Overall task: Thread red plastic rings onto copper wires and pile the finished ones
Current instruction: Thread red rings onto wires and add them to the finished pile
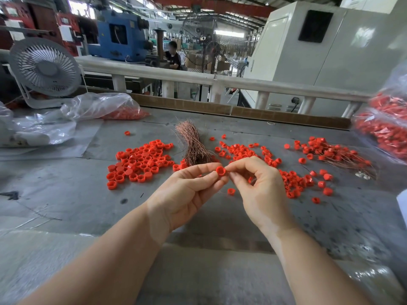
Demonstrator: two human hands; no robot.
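Far left on the grey surface (66, 194) stands a white desk fan (45, 69), beside a clear bag (99, 105) of red parts; no writing on any of it can be read; nearer lies a heap of red rings (138, 161), then a bundle of copper wires (195, 146); in front, the left hand (187, 190) pinches one red ring (220, 171) between thumb and fingers; the right hand (262, 186) touches that ring, its thumb and forefinger pinched at its edge on something too fine to make out; right of it lie rings with wires through them (334, 153); far right, bags of red pieces (385, 128).
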